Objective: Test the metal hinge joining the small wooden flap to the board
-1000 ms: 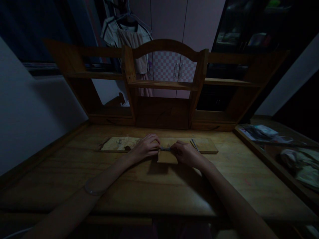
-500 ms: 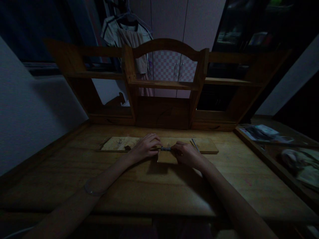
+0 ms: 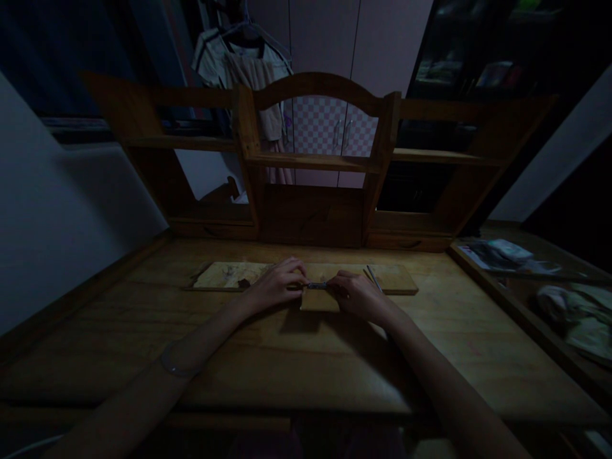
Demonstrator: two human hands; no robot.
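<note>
Pinching the small metal piece (image 3: 317, 285) at mid-frame, left hand (image 3: 277, 284) and right hand (image 3: 359, 297) hold opposite ends. Barely a shift this past second; the work stays steady!

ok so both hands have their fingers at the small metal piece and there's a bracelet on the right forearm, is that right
Not quite: the head view shows the bracelet on the left forearm. The left hand and right hand do have fingers at the small metal piece.
</note>
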